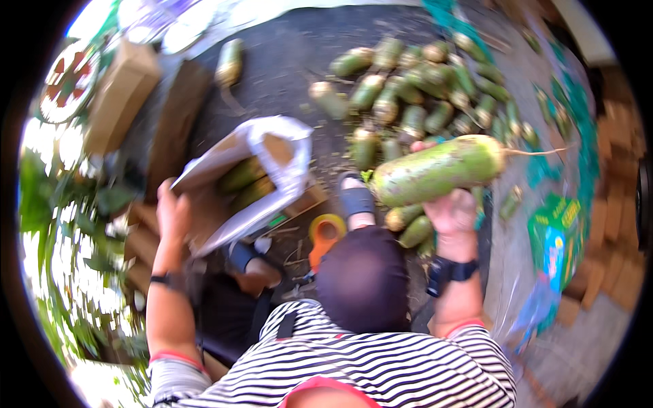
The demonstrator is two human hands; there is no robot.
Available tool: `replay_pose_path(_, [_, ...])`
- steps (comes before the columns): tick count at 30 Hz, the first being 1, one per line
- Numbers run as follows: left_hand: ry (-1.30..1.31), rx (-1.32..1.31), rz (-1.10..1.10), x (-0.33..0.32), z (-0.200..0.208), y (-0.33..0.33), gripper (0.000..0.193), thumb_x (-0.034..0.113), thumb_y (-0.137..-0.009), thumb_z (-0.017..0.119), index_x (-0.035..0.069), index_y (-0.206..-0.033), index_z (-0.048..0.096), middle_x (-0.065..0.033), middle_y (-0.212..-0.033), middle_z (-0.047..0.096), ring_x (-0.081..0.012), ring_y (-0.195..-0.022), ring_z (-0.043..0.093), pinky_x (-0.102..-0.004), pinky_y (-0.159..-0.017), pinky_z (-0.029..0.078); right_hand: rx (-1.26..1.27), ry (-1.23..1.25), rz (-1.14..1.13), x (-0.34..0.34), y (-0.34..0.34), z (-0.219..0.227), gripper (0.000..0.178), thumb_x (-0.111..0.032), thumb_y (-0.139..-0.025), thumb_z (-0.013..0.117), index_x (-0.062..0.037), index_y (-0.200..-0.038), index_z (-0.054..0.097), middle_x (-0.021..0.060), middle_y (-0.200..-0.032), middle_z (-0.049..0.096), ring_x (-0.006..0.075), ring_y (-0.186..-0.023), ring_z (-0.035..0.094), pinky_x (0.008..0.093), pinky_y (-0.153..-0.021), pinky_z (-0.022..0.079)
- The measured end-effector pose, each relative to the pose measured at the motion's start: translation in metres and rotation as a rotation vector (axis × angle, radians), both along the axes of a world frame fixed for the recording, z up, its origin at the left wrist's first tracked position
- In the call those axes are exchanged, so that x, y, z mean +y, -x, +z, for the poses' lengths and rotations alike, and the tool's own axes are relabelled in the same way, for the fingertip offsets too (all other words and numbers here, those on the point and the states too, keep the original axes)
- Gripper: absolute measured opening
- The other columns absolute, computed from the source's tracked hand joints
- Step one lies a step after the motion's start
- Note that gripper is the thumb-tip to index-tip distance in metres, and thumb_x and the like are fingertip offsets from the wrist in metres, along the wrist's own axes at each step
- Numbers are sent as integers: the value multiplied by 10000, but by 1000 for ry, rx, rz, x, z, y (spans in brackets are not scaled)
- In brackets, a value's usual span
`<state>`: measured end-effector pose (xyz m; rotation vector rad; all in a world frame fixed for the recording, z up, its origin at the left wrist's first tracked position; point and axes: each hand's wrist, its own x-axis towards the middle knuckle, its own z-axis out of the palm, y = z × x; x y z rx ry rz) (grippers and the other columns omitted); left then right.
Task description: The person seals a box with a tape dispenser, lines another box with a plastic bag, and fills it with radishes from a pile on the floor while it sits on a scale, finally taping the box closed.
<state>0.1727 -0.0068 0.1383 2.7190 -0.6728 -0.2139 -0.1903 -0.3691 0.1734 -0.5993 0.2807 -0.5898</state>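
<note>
A large green radish [435, 170] with a pale end and a long thin root lies across my right hand [452, 211], which grips it from below. The radish is held up in front of the pile, its root pointing right. My left hand [173, 211] has hold of the outer edge of an open cardboard box [207, 204]. White plastic lining [289, 136] stands up around the box opening. Inside the box lie a few green radishes [248, 183], partly hidden by the lining and walls.
A heap of green radishes [425, 81] covers the dark ground sheet [286, 61]; a single radish [231, 61] lies apart at the far left. Near my feet is an orange tape dispenser [326, 238]. Cardboard boxes [122, 95] stand left, a green package [554, 231] right.
</note>
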Motion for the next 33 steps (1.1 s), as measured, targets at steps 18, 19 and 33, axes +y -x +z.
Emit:
replay_pose_path(18, [191, 415, -87, 27, 23, -17, 354, 105, -841, 557, -16, -1172, 536, -268, -1162, 597, -407, -1147, 554, -437, -979, 443, 387, 82, 131, 226, -230, 23, 366, 35, -738, 735, -63, -1071, 620, 9, -1002, 652, 157, -964, 619, 325, -879, 484])
replay_pose_path(19, [179, 426, -92, 26, 23, -18, 354, 103, -849, 550, -20, -1181, 538, -271, -1183, 588, -410, -1156, 549, -438, -987, 442, 446, 35, 54, 236, -234, 10, 386, 5, -746, 750, -62, -1099, 610, 19, -1035, 645, 174, -977, 619, 342, -899, 482])
replay_pose_path(33, [156, 491, -159, 24, 31, -22, 332, 17, -860, 481, -41, -1181, 546, -306, -1223, 564, -446, -1170, 535, -452, -991, 445, 937, -455, -95, 240, -305, -137, 409, -416, -894, 639, -87, -1136, 612, 90, -1113, 666, 273, -1026, 623, 497, -945, 472])
